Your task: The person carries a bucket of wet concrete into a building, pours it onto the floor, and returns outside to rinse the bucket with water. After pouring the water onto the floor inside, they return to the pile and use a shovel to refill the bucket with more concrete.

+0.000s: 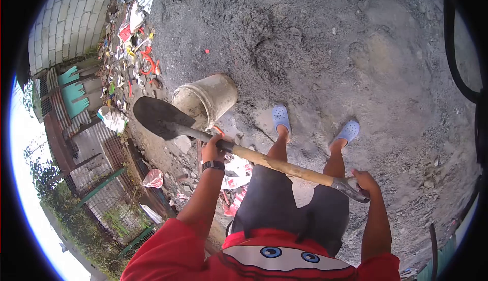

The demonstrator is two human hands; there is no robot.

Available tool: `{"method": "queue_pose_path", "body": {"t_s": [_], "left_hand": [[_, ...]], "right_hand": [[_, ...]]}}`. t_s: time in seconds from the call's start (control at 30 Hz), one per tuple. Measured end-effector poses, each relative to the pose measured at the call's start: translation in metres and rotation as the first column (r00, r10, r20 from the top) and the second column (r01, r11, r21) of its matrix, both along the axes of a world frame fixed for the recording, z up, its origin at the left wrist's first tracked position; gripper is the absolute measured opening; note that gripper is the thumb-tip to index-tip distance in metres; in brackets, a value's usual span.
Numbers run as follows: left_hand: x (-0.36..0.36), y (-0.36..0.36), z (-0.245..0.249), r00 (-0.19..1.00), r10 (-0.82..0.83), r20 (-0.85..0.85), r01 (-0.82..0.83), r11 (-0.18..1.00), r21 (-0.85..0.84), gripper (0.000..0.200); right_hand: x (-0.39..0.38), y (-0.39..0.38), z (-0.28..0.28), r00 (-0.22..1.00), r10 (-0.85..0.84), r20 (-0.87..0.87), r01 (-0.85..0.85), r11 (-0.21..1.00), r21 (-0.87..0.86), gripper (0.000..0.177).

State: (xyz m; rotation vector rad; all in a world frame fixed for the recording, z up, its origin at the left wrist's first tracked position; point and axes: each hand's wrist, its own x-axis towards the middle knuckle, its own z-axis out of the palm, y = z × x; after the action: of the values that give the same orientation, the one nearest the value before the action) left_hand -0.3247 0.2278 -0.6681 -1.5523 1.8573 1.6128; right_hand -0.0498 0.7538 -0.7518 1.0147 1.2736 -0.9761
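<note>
I hold a shovel (277, 163) slantwise across my body, its dark blade up to the left and its handle end down to the right. My left hand (213, 148) is wrapped round the shaft where metal meets wood. At the other end, my right hand (364, 181) grips the grey handle. The blade (160, 117) is off the ground, in front of the mouth of a dirty white bucket (221, 92) that lies tipped on its side. No load shows on the blade. Grey sand or gravel (274, 32) is heaped beyond the bucket.
Litter (145, 60) is strewn along the left side, near a block wall (68, 19) and a patched metal fence (96, 151). Torn red and white sacks (236, 174) lie by my legs. My feet, in light blue clogs (348, 131), stand on gritty ground. A black hose (452, 62) runs along the right.
</note>
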Motion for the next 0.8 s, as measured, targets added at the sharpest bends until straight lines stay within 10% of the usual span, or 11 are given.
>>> {"method": "queue_pose_path", "body": {"t_s": [0.03,0.1,0.13,0.2,0.27,0.37,0.57,0.67,0.8], "left_hand": [[-0.010,0.026,0.012,0.986,0.088,-0.142,-0.065,0.985,0.161,0.020],[-0.041,0.091,0.014,0.930,0.256,-0.265,-0.161,0.929,0.333,0.021],[-0.052,0.123,0.002,0.931,0.242,-0.272,-0.132,0.920,0.369,0.025],[-0.066,0.195,-0.031,0.931,0.275,-0.240,-0.164,0.903,0.398,0.025],[-0.059,0.262,-0.105,0.962,0.184,-0.202,-0.080,0.898,0.433,0.023],[0.013,0.379,-0.222,0.991,0.056,0.118,-0.114,0.810,0.575,0.022],[0.276,0.624,-0.244,0.828,-0.206,0.522,-0.277,0.658,0.700,0.018],[0.341,0.673,-0.242,0.745,-0.278,0.606,-0.366,0.589,0.721,0.020],[0.223,0.630,-0.328,0.843,-0.178,0.508,-0.268,0.679,0.683,0.016]], "right_hand": [[-0.002,0.013,0.011,1.000,-0.021,0.011,0.021,1.000,0.018,0.051],[-0.006,0.042,0.031,0.678,-0.611,-0.409,0.699,0.708,0.100,0.030],[0.009,0.057,0.029,0.666,-0.616,-0.422,0.713,0.691,0.117,0.030],[0.046,0.073,0.016,0.112,-0.882,-0.458,0.953,0.225,-0.201,0.023],[0.082,0.094,0.025,0.051,-0.819,-0.572,0.993,0.105,-0.062,0.023],[0.175,0.138,0.054,0.063,-0.717,-0.694,0.972,-0.114,0.206,0.028],[0.384,0.208,0.235,0.544,-0.469,-0.696,0.557,-0.419,0.717,0.043],[0.420,0.249,0.301,0.326,-0.604,-0.727,0.732,-0.325,0.599,0.057],[0.330,0.266,0.161,0.551,-0.482,-0.681,0.699,-0.180,0.692,0.041]]}}
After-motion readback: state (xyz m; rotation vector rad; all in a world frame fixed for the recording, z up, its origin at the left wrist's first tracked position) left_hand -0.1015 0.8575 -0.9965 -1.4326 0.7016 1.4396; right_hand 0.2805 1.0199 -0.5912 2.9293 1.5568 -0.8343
